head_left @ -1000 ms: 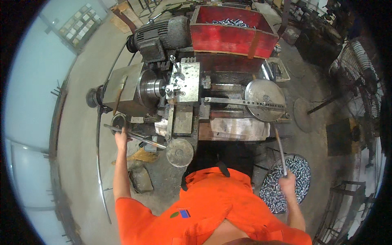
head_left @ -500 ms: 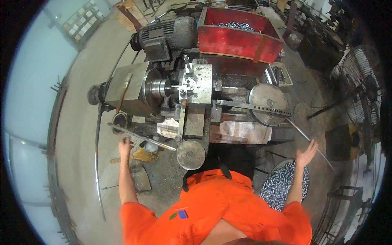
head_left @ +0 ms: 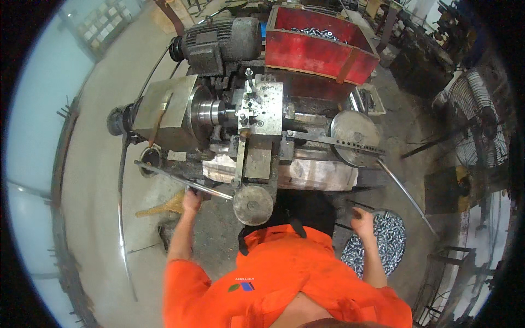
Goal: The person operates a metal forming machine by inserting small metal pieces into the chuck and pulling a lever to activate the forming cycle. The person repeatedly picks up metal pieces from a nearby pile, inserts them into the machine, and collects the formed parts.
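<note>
A small lathe stands before me, with a round steel chuck [head_left: 208, 113] facing a tool block [head_left: 265, 106]. My left hand [head_left: 192, 200] is just below the left lever rod [head_left: 183, 179], which runs to a round disc [head_left: 253, 205] at the front. Its fingertips are hard to make out against the dark machine edge. Away from the right lever rod [head_left: 406, 188], my right hand [head_left: 362, 222] has curled fingers; whether anything small is in them is hidden. A round pan of shiny metal pieces [head_left: 389, 240] lies beside that hand.
Behind the tool block sits a red box [head_left: 322, 57] with more metal pieces. A motor [head_left: 224, 44] stands at the back left, and a fan [head_left: 473, 117] at the right. A straw brush [head_left: 164, 206] lies on the floor at the left.
My right hand has left the right lever rod and moved inward to the pan's near-left side, its fingers curling. My left hand has moved right, below the left lever.
</note>
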`<state>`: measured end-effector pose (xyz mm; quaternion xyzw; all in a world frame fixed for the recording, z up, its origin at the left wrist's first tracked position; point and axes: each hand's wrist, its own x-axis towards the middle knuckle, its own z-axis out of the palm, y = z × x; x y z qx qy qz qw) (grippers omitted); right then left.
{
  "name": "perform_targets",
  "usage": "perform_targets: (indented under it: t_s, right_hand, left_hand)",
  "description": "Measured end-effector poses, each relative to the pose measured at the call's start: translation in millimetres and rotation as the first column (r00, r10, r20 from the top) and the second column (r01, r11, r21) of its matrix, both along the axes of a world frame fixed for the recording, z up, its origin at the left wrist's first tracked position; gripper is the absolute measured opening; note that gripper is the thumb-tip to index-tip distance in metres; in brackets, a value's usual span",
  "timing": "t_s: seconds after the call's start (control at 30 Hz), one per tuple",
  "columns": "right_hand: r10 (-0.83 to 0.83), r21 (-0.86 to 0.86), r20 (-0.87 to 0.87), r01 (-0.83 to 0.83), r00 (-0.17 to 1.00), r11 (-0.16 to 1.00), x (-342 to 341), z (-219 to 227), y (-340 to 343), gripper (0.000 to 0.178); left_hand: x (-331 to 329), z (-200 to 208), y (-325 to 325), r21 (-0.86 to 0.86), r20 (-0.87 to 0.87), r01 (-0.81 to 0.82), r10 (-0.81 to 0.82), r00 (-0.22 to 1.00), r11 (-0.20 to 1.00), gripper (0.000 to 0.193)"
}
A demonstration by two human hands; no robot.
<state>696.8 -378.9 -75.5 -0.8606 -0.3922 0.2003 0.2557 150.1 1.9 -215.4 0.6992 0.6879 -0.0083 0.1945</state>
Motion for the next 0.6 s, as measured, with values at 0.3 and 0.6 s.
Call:
perform_targets:
  t_s: [0.3, 0.6]
  right_hand:
    - [0.193, 0.054, 0.214, -0.209, 0.957, 0.976, 22, 107, 79, 0.032]
    - [0.589, 0.256, 0.482, -0.748, 0.648, 0.613, -45, 207, 255, 0.026]
  left_hand:
    - [-11, 54, -10, -0.092, -0.075, 0.110, -0.117, 0.990, 0.990, 0.049]
    - [-93, 260, -45, 0.385, 0.095, -0.180, 0.155, 0.983, 0.905, 0.035]
